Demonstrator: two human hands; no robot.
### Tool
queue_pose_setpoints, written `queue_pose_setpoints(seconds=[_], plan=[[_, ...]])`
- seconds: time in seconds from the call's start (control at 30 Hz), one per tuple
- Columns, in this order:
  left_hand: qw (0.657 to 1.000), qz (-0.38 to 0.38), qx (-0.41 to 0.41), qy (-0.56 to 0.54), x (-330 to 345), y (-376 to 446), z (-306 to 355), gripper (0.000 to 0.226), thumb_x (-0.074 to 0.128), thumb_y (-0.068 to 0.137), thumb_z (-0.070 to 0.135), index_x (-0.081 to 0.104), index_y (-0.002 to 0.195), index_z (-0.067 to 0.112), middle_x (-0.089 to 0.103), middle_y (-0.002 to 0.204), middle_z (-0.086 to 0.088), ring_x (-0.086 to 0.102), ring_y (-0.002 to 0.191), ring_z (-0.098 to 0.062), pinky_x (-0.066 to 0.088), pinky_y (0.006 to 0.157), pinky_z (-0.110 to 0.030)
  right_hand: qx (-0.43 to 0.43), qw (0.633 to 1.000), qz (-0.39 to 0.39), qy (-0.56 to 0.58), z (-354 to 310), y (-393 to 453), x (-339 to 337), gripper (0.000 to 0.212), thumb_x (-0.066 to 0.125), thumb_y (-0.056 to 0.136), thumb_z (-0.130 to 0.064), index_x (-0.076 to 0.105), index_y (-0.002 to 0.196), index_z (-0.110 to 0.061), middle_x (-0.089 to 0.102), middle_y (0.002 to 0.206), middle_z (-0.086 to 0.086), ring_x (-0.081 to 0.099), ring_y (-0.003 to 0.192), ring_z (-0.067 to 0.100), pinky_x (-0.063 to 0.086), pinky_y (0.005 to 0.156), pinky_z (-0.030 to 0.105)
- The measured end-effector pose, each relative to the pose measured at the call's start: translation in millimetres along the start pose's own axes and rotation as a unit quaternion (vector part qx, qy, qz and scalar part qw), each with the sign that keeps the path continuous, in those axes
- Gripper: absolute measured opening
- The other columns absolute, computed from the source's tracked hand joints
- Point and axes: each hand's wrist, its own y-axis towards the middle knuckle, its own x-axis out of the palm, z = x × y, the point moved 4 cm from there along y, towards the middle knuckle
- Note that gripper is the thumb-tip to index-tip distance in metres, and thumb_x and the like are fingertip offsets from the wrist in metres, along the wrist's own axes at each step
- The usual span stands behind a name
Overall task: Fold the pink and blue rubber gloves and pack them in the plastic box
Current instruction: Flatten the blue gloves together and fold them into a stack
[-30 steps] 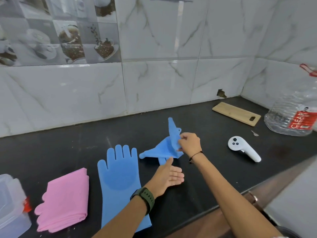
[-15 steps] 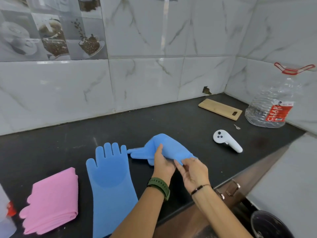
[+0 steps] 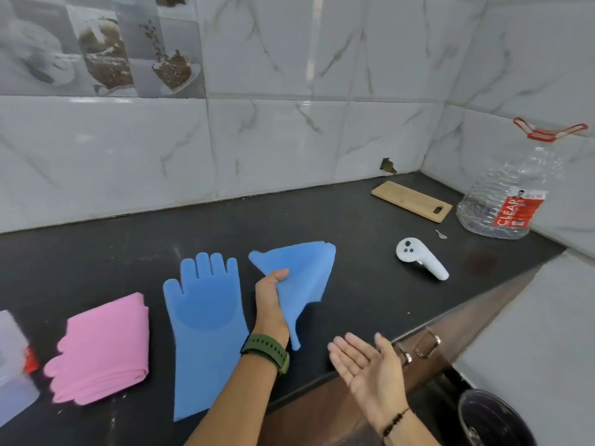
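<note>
The folded blue glove point(image 3: 299, 278) is in my left hand point(image 3: 270, 300), thumb pressed on its upper face and fingers hidden beneath, so the grip is closed on it; the glove is doubled over, its cuff end drooping toward my wrist, and it is lifted off the black bench point(image 3: 354, 300). My right hand point(image 3: 363, 365) hangs just to the right of that grip, palm up, fingers spread, holding nothing and clear of the glove. Just left of my gripping hand the second blue glove point(image 3: 203, 323) lies flat on the bench, fingers pointing toward the wall. Further left sit the folded pink gloves point(image 3: 103, 349), and beyond them, at the frame's edge, a corner of the clear plastic box point(image 3: 13, 368). Well off to the right of my hands rest a white controller point(image 3: 418, 257), a wooden board point(image 3: 412, 201) and a large clear bottle point(image 3: 505, 201).
</note>
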Motion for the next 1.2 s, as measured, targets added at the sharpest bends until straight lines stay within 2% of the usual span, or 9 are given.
queue_pose_setpoints(seconds=[0.1, 0.23, 0.37, 0.43, 0.53, 0.67, 0.9, 1.07, 1.2], plan=[[1.0, -0.012, 0.009, 0.017, -7, -11, 31, 0.018, 0.057, 0.079, 0.018, 0.063, 0.093, 0.008, 0.069, 0.075, -0.01, 0.065, 0.062, -0.027, 0.052, 0.057, -0.03, 0.02, 0.985, -0.123, -0.124, 4, 23, 38, 0.077, 0.023, 0.091, -0.065, 0.065, 0.109, -0.002, 0.071, 0.11, 0.016, 0.061, 0.11, 0.028, 0.045, 0.097, 0.042], [0.999, -0.016, 0.026, 0.023, -25, -25, 75, 0.019, 0.057, 0.081, 0.02, 0.063, 0.092, 0.006, 0.073, 0.062, -0.01, 0.069, 0.052, -0.025, 0.056, 0.051, -0.028, -0.055, 0.935, -0.252, -0.242, 9, 37, 115, 0.078, 0.017, 0.079, -0.076, 0.063, 0.115, -0.024, 0.064, 0.124, -0.003, 0.049, 0.125, 0.013, 0.025, 0.11, 0.037], [0.995, 0.018, 0.057, 0.078, -36, -28, 123, 0.03, 0.059, 0.078, 0.022, 0.06, 0.102, 0.003, 0.067, 0.089, -0.014, 0.062, 0.078, -0.031, 0.05, 0.076, -0.036, -0.073, 0.911, -0.342, -0.217, 11, 42, 185, 0.061, 0.039, 0.08, -0.064, 0.061, 0.118, -0.021, 0.067, 0.122, 0.002, 0.059, 0.118, 0.019, 0.047, 0.097, 0.037], [0.992, 0.027, 0.08, 0.094, -34, -27, 149, 0.024, 0.053, 0.084, 0.02, 0.059, 0.098, 0.002, 0.064, 0.089, -0.017, 0.06, 0.074, -0.031, 0.051, 0.071, -0.037, -0.065, 0.901, -0.371, -0.214, 14, 43, 211, 0.045, 0.052, 0.085, -0.044, 0.06, 0.12, -0.015, 0.07, 0.116, 0.004, 0.066, 0.108, 0.018, 0.056, 0.086, 0.035], [0.99, 0.024, 0.102, 0.092, -35, -21, 181, 0.021, 0.05, 0.085, 0.018, 0.059, 0.096, 0.002, 0.062, 0.089, -0.017, 0.059, 0.075, -0.033, 0.052, 0.072, -0.041, -0.099, 0.88, -0.376, -0.273, 17, 42, 239, 0.026, 0.061, 0.087, -0.012, 0.062, 0.113, -0.012, 0.073, 0.104, 0.004, 0.07, 0.093, 0.019, 0.06, 0.078, 0.035], [0.991, 0.039, 0.098, 0.086, -69, -13, 179, 0.02, 0.047, 0.087, 0.009, 0.057, 0.104, 0.006, 0.063, 0.096, -0.017, 0.061, 0.084, -0.033, 0.051, 0.073, -0.048, -0.097, 0.876, -0.345, -0.323, 36, 43, 238, 0.03, 0.056, 0.083, 0.006, 0.063, 0.103, -0.015, 0.072, 0.101, 0.007, 0.07, 0.087, 0.022, 0.059, 0.068, 0.034], [0.965, 0.142, 0.012, 0.22, -152, -16, 106, 0.029, 0.037, 0.088, -0.013, 0.053, 0.11, -0.001, 0.063, 0.103, -0.019, 0.061, 0.08, -0.03, 0.051, 0.075, -0.043, -0.016, 0.792, -0.251, -0.556, 106, 52, 149, 0.03, 0.055, 0.081, 0.004, 0.054, 0.105, -0.014, 0.065, 0.109, 0.011, 0.064, 0.097, 0.028, 0.057, 0.084, 0.044], [0.957, 0.145, 0.036, 0.249, -147, -15, 107, 0.033, 0.034, 0.086, -0.016, 0.058, 0.092, 0.005, 0.064, 0.087, -0.008, 0.061, 0.075, -0.023, 0.05, 0.058, -0.029, -0.038, 0.797, -0.247, -0.549, 107, 52, 146, 0.04, 0.051, 0.078, 0.008, 0.051, 0.107, -0.02, 0.062, 0.108, 0.008, 0.062, 0.098, 0.026, 0.057, 0.081, 0.041], [0.955, 0.146, 0.044, 0.253, -147, -13, 104, 0.044, 0.035, 0.082, -0.016, 0.05, 0.118, 0.003, 0.061, 0.1, -0.012, 0.059, 0.078, -0.023, 0.05, 0.062, -0.029, -0.091, 0.804, -0.252, -0.53, 101, 50, 147, 0.049, 0.05, 0.079, 0.009, 0.05, 0.115, -0.024, 0.06, 0.105, 0.001, 0.062, 0.095, 0.02, 0.057, 0.073, 0.033]])
